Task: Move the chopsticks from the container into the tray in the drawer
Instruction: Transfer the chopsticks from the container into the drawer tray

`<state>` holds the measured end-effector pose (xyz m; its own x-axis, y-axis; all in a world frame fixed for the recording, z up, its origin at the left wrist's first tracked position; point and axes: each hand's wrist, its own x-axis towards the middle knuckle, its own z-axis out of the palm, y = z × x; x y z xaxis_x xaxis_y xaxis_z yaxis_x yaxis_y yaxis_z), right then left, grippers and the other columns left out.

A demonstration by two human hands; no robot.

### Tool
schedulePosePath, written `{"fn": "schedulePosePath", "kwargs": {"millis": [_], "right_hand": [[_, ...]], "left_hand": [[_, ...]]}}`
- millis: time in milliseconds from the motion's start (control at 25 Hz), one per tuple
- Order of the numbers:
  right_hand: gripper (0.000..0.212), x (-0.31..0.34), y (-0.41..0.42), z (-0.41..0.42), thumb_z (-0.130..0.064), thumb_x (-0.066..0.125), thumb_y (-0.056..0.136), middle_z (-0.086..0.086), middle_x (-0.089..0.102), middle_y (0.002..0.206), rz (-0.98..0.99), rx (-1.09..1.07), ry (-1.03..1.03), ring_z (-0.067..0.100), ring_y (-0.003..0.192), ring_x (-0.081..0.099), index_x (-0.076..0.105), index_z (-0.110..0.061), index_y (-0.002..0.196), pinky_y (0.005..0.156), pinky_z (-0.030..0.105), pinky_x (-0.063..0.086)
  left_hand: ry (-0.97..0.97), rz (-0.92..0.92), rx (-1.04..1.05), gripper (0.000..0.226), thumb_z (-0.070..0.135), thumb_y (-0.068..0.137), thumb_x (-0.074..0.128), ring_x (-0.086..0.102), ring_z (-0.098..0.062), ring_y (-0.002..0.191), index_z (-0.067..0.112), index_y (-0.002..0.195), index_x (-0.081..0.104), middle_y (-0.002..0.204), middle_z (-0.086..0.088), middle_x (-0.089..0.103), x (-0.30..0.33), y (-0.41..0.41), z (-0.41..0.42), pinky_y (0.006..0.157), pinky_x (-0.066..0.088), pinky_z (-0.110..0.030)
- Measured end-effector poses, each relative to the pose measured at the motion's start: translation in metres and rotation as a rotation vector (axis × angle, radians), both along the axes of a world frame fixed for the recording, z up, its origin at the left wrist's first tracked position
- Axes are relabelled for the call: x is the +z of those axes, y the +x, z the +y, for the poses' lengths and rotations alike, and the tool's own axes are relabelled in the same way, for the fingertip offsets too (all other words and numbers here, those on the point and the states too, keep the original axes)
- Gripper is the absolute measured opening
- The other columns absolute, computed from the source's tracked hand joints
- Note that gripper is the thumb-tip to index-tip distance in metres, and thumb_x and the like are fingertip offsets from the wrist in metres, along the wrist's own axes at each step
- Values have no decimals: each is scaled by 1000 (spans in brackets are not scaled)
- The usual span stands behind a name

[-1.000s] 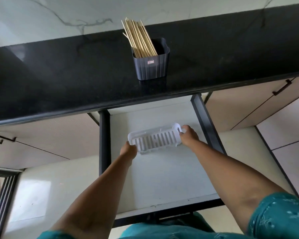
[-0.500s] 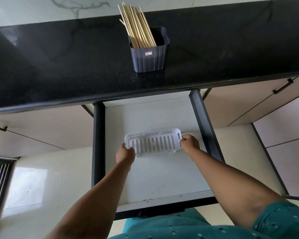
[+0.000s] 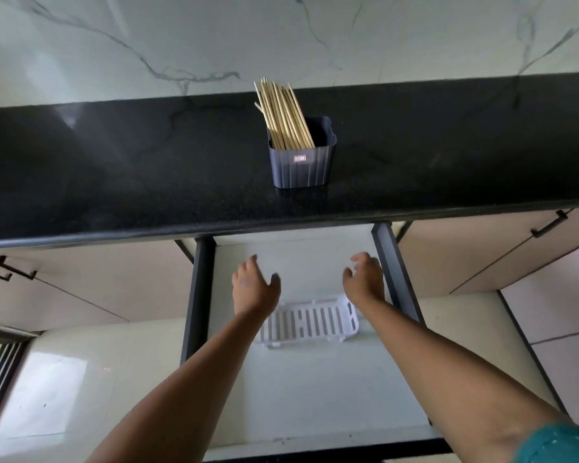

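Note:
Several pale wooden chopsticks (image 3: 283,118) stand leaning left in a dark ribbed container (image 3: 302,165) on the black countertop (image 3: 147,182). Below the counter edge the drawer (image 3: 315,389) is pulled out, white inside. A white slotted tray (image 3: 310,320) lies on the drawer floor, partly hidden by my arms. My left hand (image 3: 253,285) is raised above the tray's left end, fingers apart, holding nothing. My right hand (image 3: 365,279) is above the tray's right end, near the drawer's right wall, also open and holding nothing.
The drawer has dark side rails (image 3: 396,275). Beige cabinet fronts with black handles (image 3: 550,223) flank it on both sides. A white marble backsplash (image 3: 281,38) rises behind the counter. Pale floor tiles (image 3: 64,379) lie below at left.
Both hands have let go of the tray, which now rests on the drawer floor. The hands have lifted up and forward, fingers spread.

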<state>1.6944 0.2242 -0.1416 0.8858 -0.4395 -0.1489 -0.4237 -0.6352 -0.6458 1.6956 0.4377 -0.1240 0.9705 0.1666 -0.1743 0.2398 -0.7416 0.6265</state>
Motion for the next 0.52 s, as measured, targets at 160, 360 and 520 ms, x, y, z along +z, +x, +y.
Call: {"fn": "schedulePosePath", "kwargs": {"millis": [160, 360, 520], "right_hand": [[5, 106, 88, 18, -7, 60, 87, 12, 58, 98, -425, 209, -82, 26, 86, 59, 60, -9, 92, 67, 28, 44], [30, 175, 202, 36, -18, 61, 92, 7, 58, 125, -263, 252, -95, 22, 108, 60, 58, -11, 121, 83, 27, 48], [38, 162, 263, 36, -11, 54, 96, 12, 57, 133, 61, 224, -185, 26, 116, 59, 51, -8, 133, 80, 26, 47]], "left_hand": [[27, -443, -204, 44, 29, 86, 59, 51, -28, 116, 14, 127, 51, 124, -8, 60, 103, 89, -25, 95, 40, -33], [10, -297, -299, 43, 19, 91, 47, 52, -29, 121, 14, 134, 47, 130, -11, 58, 158, 195, -52, 94, 44, -36], [-134, -168, -158, 44, 12, 91, 40, 57, -25, 113, 15, 134, 47, 131, -9, 58, 145, 236, -56, 88, 50, -33]]}}
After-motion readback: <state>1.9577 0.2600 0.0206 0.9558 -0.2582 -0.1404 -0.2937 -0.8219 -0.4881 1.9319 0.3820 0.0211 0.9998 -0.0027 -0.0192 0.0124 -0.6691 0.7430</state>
